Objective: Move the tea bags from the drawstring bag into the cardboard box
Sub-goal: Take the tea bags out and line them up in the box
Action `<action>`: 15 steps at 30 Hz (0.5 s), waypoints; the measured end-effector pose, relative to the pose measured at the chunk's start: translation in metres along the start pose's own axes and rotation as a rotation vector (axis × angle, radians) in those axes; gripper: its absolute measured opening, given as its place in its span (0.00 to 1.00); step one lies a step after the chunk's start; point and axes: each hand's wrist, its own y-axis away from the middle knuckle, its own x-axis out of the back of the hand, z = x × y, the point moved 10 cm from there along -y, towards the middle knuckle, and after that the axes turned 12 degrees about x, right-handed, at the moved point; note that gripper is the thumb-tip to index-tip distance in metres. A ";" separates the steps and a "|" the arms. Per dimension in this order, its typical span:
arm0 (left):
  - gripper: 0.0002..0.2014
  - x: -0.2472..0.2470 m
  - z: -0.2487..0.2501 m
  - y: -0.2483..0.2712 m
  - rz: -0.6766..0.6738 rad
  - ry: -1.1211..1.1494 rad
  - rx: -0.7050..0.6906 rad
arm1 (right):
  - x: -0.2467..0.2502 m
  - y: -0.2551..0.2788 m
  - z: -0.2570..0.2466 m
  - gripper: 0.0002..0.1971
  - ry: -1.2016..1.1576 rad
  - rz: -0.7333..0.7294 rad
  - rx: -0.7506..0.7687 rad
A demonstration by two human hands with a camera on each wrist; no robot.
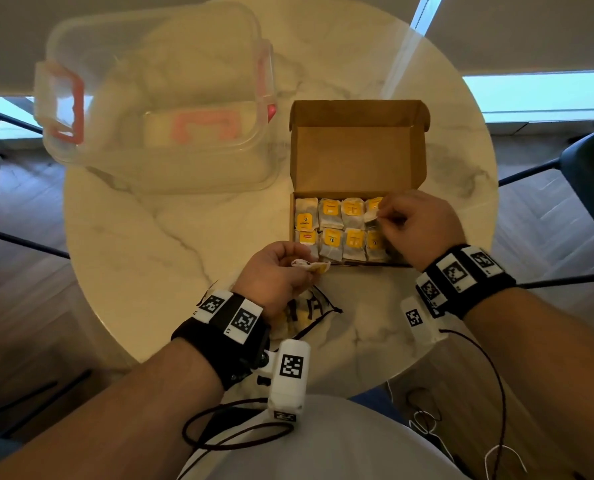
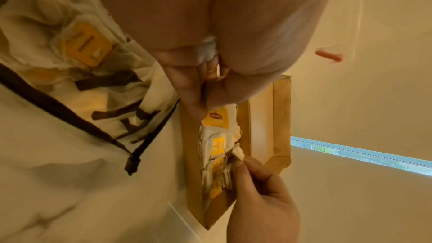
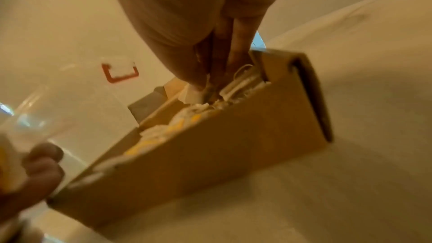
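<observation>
An open cardboard box (image 1: 357, 157) lies on the round marble table (image 1: 150, 237), its lid raised at the back. Two rows of tea bags (image 1: 337, 230) with yellow tags fill it. My right hand (image 1: 416, 226) is over the box's right end and pinches a white tea bag (image 1: 371, 215) there, also seen as a tea bag (image 3: 195, 95) between my fingertips. My left hand (image 1: 274, 271) hovers at the box's front left corner and pinches another tea bag (image 1: 311, 266). The white drawstring bag (image 1: 306, 313) lies under my left wrist, with tea bags inside the bag (image 2: 86, 43).
A large clear plastic container (image 1: 157, 98) with orange latches stands at the table's back left. Dark chair frames (image 1: 565, 161) flank the table. Cables (image 1: 461, 393) hang from my wrist cameras near the table's front edge.
</observation>
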 end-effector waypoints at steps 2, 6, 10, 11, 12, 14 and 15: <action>0.14 0.001 -0.002 -0.001 0.003 0.027 0.024 | -0.006 0.002 -0.002 0.03 0.056 -0.032 0.043; 0.12 0.003 -0.004 -0.001 0.000 0.100 0.046 | -0.014 0.003 -0.011 0.03 0.178 -0.113 0.147; 0.10 0.004 0.003 0.001 0.017 0.059 0.004 | -0.012 0.004 -0.006 0.09 0.310 -0.144 0.124; 0.10 0.004 0.005 0.002 0.028 0.033 -0.012 | -0.013 0.004 -0.006 0.11 0.327 -0.173 0.115; 0.10 0.004 0.007 0.002 0.034 0.018 -0.026 | -0.016 0.004 -0.006 0.13 0.339 -0.205 0.111; 0.12 0.002 0.010 0.005 0.027 0.051 -0.041 | -0.015 0.001 -0.007 0.16 0.357 -0.244 0.103; 0.13 0.001 0.012 0.006 0.017 0.099 -0.045 | -0.010 -0.001 -0.009 0.16 0.360 -0.238 0.103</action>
